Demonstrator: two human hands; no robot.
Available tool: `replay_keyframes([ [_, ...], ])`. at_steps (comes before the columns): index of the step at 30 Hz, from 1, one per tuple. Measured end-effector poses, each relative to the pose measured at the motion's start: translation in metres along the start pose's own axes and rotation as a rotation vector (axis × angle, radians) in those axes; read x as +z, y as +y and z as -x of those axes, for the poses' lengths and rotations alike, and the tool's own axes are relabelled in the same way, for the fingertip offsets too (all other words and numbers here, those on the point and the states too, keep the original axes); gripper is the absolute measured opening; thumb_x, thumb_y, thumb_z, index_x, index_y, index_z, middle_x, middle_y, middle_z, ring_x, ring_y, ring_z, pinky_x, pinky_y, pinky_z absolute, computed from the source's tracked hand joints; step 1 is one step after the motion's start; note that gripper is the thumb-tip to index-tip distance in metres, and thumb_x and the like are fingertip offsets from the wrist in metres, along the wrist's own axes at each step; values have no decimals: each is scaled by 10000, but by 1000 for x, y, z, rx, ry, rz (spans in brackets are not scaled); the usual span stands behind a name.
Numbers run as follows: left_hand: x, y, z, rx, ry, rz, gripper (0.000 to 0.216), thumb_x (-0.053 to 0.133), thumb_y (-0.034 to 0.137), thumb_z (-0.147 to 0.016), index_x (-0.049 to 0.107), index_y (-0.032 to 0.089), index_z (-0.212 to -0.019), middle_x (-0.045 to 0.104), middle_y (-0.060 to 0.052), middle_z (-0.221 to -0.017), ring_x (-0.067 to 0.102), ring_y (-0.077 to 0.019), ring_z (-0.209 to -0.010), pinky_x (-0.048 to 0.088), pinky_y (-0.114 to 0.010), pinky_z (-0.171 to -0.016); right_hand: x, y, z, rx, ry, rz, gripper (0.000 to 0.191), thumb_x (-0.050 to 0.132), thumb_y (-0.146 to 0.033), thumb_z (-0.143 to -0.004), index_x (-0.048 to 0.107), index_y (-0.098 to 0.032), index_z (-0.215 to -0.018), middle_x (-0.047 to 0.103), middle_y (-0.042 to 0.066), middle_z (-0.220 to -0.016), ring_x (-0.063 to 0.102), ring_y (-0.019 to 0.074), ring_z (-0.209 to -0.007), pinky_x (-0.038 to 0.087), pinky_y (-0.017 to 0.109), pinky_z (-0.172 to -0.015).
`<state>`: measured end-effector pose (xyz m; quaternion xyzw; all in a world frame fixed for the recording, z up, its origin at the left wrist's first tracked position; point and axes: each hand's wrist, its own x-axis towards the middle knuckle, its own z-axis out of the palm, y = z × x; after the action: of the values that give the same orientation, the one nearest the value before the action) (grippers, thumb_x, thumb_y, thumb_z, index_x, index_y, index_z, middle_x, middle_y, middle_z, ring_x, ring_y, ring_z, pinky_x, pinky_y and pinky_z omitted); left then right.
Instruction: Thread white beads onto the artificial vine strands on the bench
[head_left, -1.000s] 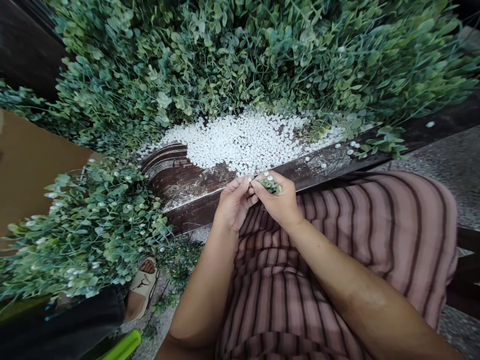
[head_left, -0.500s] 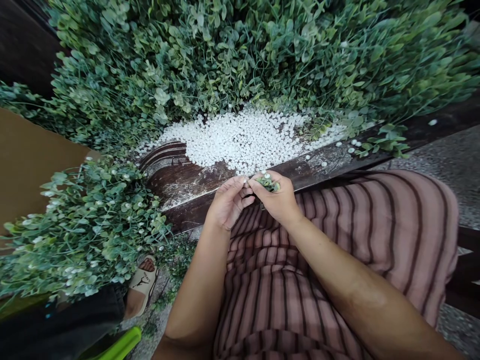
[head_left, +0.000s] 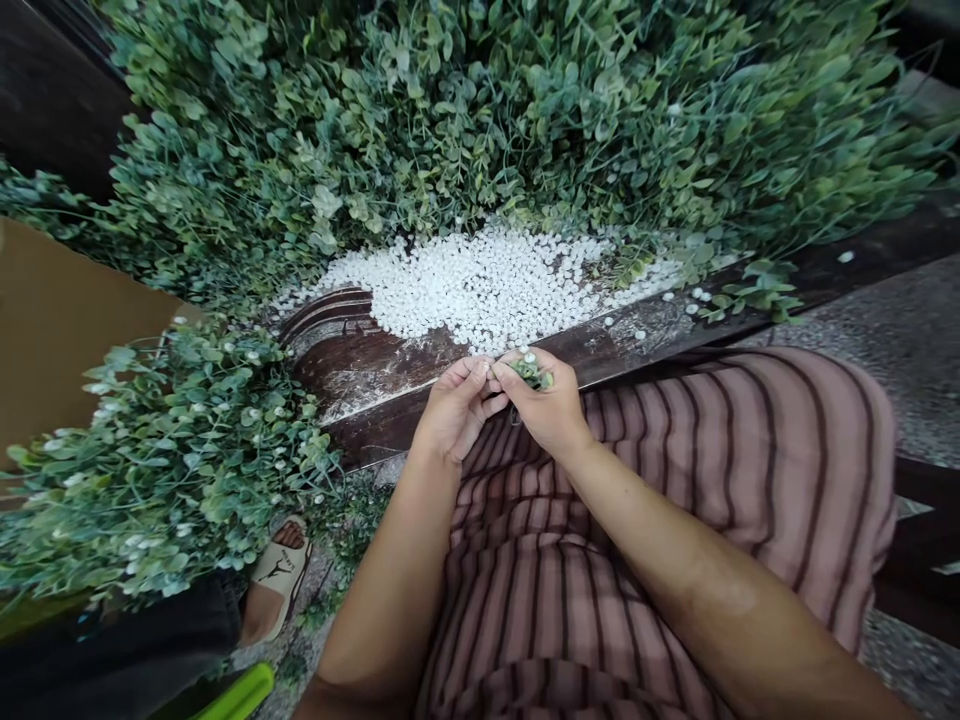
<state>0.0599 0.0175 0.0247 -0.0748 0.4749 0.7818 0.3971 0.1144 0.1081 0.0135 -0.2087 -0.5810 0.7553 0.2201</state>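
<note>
My right hand (head_left: 551, 405) is closed round a small green leafy sprig (head_left: 531, 371) with white beads on its tips. My left hand (head_left: 454, 410) meets it from the left, fingertips pinched on a tiny white bead (head_left: 487, 367) at the sprig's edge. Both hands hover over my striped lap (head_left: 600, 540), just in front of a dark wooden table (head_left: 375, 365). A heap of white beads (head_left: 487, 280) lies on that table right behind my hands.
A big mass of green artificial foliage (head_left: 480, 110) covers the table's far side. Another pile of sprigs with white beads (head_left: 172, 450) lies at the left, beside a brown cardboard surface (head_left: 60, 320). A sandalled foot (head_left: 274, 580) shows below it.
My hands have stayed together at the table edge; the left fingers shifted slightly against the sprig. The view drifted a little.
</note>
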Motion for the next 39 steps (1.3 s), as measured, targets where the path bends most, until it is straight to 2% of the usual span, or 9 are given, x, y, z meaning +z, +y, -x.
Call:
replay_keyframes([
  [7, -4, 7, 1, -68, -67, -61, 308, 810, 248, -529, 560, 132, -667, 570, 42, -567, 546, -42, -526, 514, -140, -530, -1, 0, 1, 4, -4, 12, 182, 624, -325, -679, 542, -168, -638, 577, -4, -614, 513, 102, -569, 449, 222, -561],
  [15, -1, 6, 2, -51, -31, -50, 259, 758, 239, -601, 551, 154, -732, 573, 47, -613, 531, -39, -521, 498, -146, -516, 0, -3, 0, 27, -38, 35, 218, 643, -367, -668, 552, -171, -647, 591, 4, -621, 527, 112, -576, 457, 230, -566],
  [19, 3, -2, 7, 67, 0, -14, 301, 737, 333, -620, 561, 174, -805, 581, 47, -649, 514, -38, -527, 473, -142, -496, 1, 1, -1, 24, 0, 55, 213, 645, -364, -661, 564, -167, -667, 581, -1, -618, 513, 108, -571, 446, 222, -556],
  [23, 8, -6, 9, 212, 36, -144, 385, 746, 424, -572, 555, 170, -789, 591, 28, -682, 537, -69, -579, 459, -168, -485, 0, 5, 0, 7, 0, 101, 238, 677, -382, -648, 575, -171, -686, 575, -7, -633, 512, 110, -588, 446, 220, -557],
  [26, 10, 4, 12, 316, 87, -233, 372, 731, 442, -574, 548, 159, -730, 559, 31, -601, 516, -66, -541, 439, -178, -496, -3, 7, 1, 9, -59, 60, 284, 693, -409, -658, 606, -185, -809, 631, 23, -787, 577, 140, -711, 488, 269, -688],
  [29, 3, 28, 27, 420, 152, -319, 328, 700, 436, -614, 553, 159, -711, 527, 34, -551, 493, -70, -510, 412, -189, -488, -7, 3, 2, 33, -145, -6, 368, 711, -420, -655, 612, -222, -949, 636, 60, -974, 604, 186, -857, 489, 343, -812],
  [33, -28, 81, 70, 719, 426, -509, 221, 673, 362, -650, 573, 172, -702, 528, 33, -590, 456, -66, -509, 381, -195, -498, -12, -9, 0, 61, -170, -168, 325, 707, -420, -661, 652, -251, -932, 624, 51, -880, 600, 199, -854, 514, 388, -808],
  [36, -63, 127, 109, 997, 784, -702, 124, 637, 293, -680, 589, 182, -703, 517, 29, -627, 450, -75, -568, 389, -196, -573, -15, -14, -1, 83, -176, -214, 260, 696, -414, -676, 679, -250, -876, 613, 42, -801, 601, 186, -787, 534, 388, -783],
  [39, -95, 164, 140, 1154, 1183, -994, 137, 646, 233, -659, 623, 185, -786, 534, -16, -812, 501, -128, -769, 420, -251, -744, -15, -12, 0, 99, -159, -187, 246, 716, -416, -655, 692, -247, -833, 623, 42, -778, 601, 173, -747, 558, 344, -725],
])
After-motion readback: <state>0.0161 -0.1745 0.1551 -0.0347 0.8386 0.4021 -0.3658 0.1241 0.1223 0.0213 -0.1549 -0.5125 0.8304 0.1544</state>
